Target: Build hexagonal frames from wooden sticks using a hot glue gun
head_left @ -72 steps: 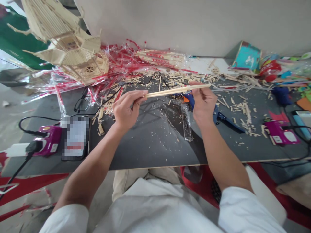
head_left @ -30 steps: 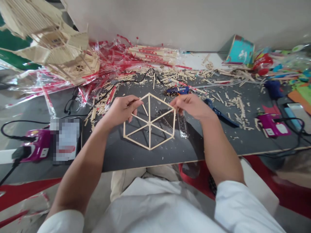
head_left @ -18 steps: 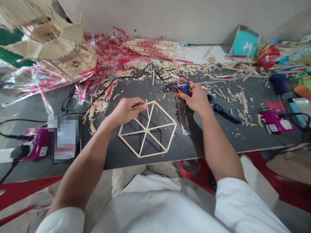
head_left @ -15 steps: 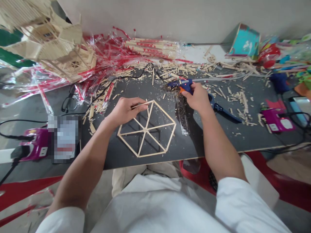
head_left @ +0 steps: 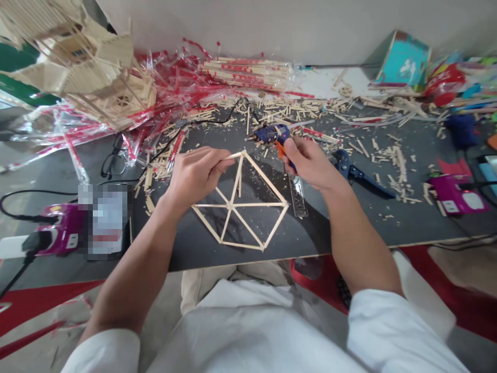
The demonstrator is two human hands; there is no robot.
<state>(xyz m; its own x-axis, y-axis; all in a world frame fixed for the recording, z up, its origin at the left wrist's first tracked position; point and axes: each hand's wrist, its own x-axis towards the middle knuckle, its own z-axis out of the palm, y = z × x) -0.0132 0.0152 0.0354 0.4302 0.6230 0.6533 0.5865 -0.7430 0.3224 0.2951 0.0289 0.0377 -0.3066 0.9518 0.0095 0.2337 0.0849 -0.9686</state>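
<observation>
My left hand (head_left: 199, 175) pinches the far left edge of a six-sided frame of thin wooden sticks (head_left: 248, 205), with spokes meeting at its centre. The frame's far side tilts up off the dark tabletop, and part of its left side is hidden by my fingers. In my right hand (head_left: 307, 161) is a blue hot glue gun (head_left: 268, 133) with an orange trigger. Its nozzle points left, beyond the frame's far corner and apart from it. A clear ruler (head_left: 298, 199) lies under my right wrist, beside dark blue hand cutters (head_left: 363, 178).
Stick offcuts (head_left: 287, 109) and red-and-clear wrappers (head_left: 182, 83) litter the back of the table. At the back left stands a large stick model (head_left: 89, 72). A phone (head_left: 108, 223), glasses (head_left: 113, 161) and a purple power adapter (head_left: 58, 228) lie left; another purple adapter (head_left: 456, 194) sits right.
The glue gun has come left, closer to the frame's far corner. My left hand has rolled over its edge, and the frame is tilted more, its far corner higher.
</observation>
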